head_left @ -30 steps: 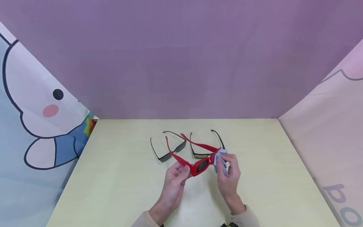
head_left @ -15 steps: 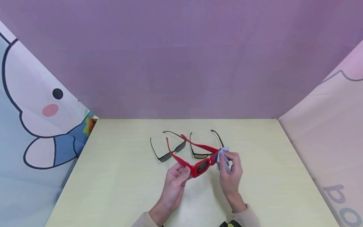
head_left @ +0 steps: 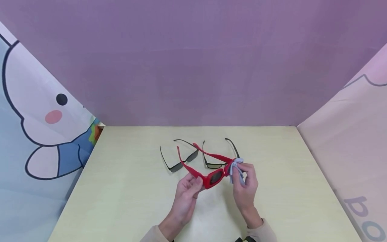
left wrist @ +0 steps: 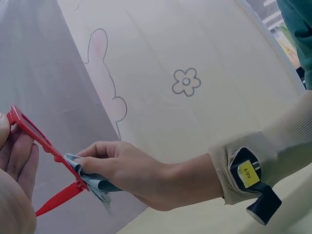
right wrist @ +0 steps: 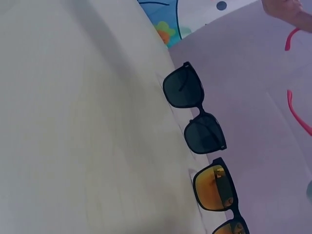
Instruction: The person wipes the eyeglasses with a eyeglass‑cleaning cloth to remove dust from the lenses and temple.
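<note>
Red-framed sunglasses (head_left: 208, 182) are held up over the table, temples spread and pointing away. My left hand (head_left: 185, 196) pinches their left end between thumb and fingers. At the right lens, a crumpled light-blue cloth (head_left: 237, 161) is pinched by my right hand (head_left: 246, 191) and covers that lens. In the left wrist view the cloth (left wrist: 100, 185) wraps over the frame's end beside a red temple (left wrist: 61, 199). The right wrist view shows the red temple tips (right wrist: 297, 114) and part of my left hand (right wrist: 285, 9); my right hand's fingers are out of that view.
Behind the red pair, black sunglasses with dark lenses (head_left: 176, 167) lie on the pale table (head_left: 127, 195), temples open. Right of them lies a second black pair (head_left: 214, 166), whose lenses (right wrist: 208, 190) look orange in the right wrist view. Purple and printed cloth walls enclose the table.
My right hand and the cloth shift slightly right, then a little back left at the lens. My left hand and the red sunglasses stay nearly still.
</note>
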Action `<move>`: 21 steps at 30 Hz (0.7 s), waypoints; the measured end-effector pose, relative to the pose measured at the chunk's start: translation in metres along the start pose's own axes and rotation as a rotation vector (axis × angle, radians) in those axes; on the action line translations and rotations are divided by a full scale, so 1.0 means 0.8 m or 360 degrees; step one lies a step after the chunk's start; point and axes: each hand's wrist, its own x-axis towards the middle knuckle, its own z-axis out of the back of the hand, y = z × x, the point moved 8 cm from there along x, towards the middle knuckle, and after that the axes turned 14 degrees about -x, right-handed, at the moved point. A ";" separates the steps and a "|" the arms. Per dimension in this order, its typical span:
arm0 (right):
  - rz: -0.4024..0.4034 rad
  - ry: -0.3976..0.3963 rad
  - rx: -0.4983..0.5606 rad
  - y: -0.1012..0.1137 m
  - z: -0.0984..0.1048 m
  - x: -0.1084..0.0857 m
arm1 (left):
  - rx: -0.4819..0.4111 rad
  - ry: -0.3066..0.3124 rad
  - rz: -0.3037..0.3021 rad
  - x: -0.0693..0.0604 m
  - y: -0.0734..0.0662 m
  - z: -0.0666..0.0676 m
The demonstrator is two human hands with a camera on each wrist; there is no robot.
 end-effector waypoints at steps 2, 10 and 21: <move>-0.0018 -0.0012 -0.0051 0.005 0.003 0.006 | -0.0003 0.0005 0.0007 0.000 0.001 0.000; -0.0076 0.0012 -0.0002 0.000 0.000 -0.001 | 0.0007 -0.0008 0.0025 0.000 0.002 0.000; 0.0038 -0.0003 0.0081 0.007 0.000 -0.006 | 0.0102 0.0013 -0.0015 0.002 -0.003 0.005</move>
